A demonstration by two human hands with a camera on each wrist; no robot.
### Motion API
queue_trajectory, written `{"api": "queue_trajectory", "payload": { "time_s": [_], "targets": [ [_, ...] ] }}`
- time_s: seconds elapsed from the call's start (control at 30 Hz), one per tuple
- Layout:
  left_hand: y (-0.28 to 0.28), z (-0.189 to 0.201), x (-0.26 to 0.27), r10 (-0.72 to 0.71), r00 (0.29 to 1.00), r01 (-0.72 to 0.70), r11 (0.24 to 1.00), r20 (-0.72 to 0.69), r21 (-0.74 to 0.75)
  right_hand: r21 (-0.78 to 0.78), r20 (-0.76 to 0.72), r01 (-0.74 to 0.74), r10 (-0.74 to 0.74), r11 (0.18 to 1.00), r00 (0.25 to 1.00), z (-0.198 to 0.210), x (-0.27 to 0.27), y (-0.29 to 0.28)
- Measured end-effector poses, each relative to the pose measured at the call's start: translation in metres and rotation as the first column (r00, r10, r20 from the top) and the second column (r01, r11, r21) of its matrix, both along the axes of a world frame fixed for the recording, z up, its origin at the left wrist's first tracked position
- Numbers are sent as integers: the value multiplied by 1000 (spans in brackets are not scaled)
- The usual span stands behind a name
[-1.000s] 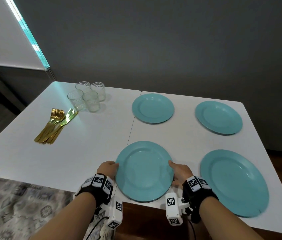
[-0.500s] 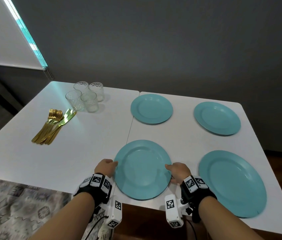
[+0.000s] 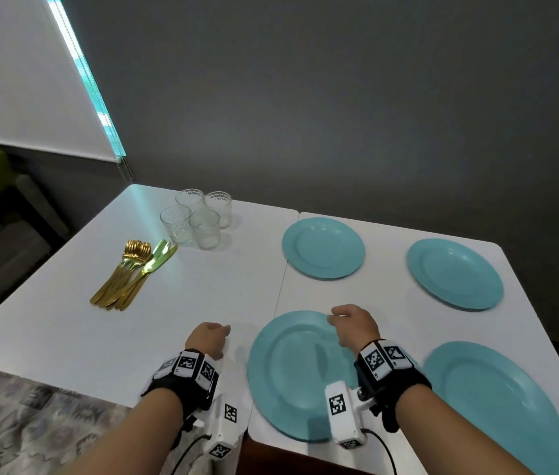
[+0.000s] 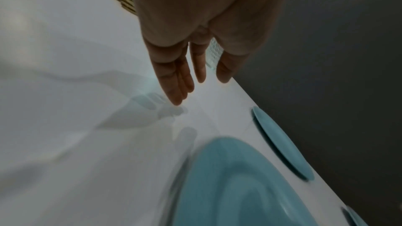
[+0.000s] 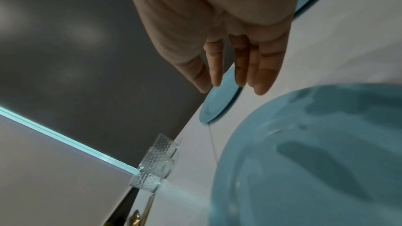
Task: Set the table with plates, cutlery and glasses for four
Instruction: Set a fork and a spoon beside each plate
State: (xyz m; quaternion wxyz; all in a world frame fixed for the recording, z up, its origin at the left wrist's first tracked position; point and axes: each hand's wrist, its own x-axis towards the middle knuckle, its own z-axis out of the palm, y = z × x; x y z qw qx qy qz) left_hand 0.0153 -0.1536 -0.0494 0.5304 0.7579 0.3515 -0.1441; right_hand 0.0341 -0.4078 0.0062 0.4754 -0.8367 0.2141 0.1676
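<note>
So the table (image 3: 65, 337) is being set and all four plates (image 3: 323, 247) are already lying flat on the right half, two far and two near, so plates look done. What's being left untouched is everything on the left half: the glasses (image 3: 195, 219) are bunched in a tight cluster of four toward the far edge, and the cutlery (image 3: 130, 274) is being kept in one gold pile just nearer and further left, long axis running from near-left to far-right, handles pointing back toward the person. The left hand (image 3: 206, 339) is being held low over bare table just left of the near plate (image 3: 291, 375), fingers relaxed and nearly straight in the wrist view, nothing being grasped. The right hand (image 3: 353, 324) is being held above that plate's far rim, fingers also loose and empty. The key relation: the cutlery and glasses are lying ahead and to the left of both hands, and the left hand is clearly being kept nearer, so that's probably the one to be sent for them.
</note>
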Motion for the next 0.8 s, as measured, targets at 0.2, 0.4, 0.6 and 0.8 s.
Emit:
{"api": "queue_trajectory", "payload": {
  "time_s": [0.2, 0.4, 0.6, 0.8],
  "targets": [
    [71, 21, 44, -34, 999, 30, 985, 20, 170, 149, 2, -51, 52, 988, 999, 19, 41, 79],
    [177, 31, 76, -63, 995, 94, 846, -77, 525, 197, -94, -175, 196, 965, 976, 17, 79, 178],
    [248, 13, 99, -50, 975, 179, 756, -217, 629, 166, -149, -234, 259, 958, 954, 4, 98, 244],
    [273, -13, 126, -187, 927, 353, 726, -326, 590, 127, -206, -250, 272, 960, 940, -8, 104, 268]
  ]
}}
